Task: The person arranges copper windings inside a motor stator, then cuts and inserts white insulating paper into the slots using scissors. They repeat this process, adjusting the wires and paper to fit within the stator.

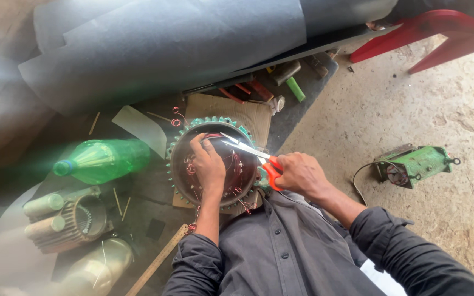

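Observation:
A round motor stator [178,143] with a green finned housing stands upright on a piece of cardboard [250,112]. Thin copper wires [237,164] run inside its bore. My left hand [208,163] reaches into the bore, fingers pinched on the wires near the upper rim. My right hand [300,174] grips orange-handled scissors [270,169], whose steel blades point left across the opening toward the left fingertips.
A green plastic bottle [102,160] lies to the left. A smaller finned motor body [78,219] and a wooden ruler [157,260] lie lower left. Large grey paper sheets [165,44] cover the back. A green motor part [415,164] sits on the concrete floor; red legs [440,38] upper right.

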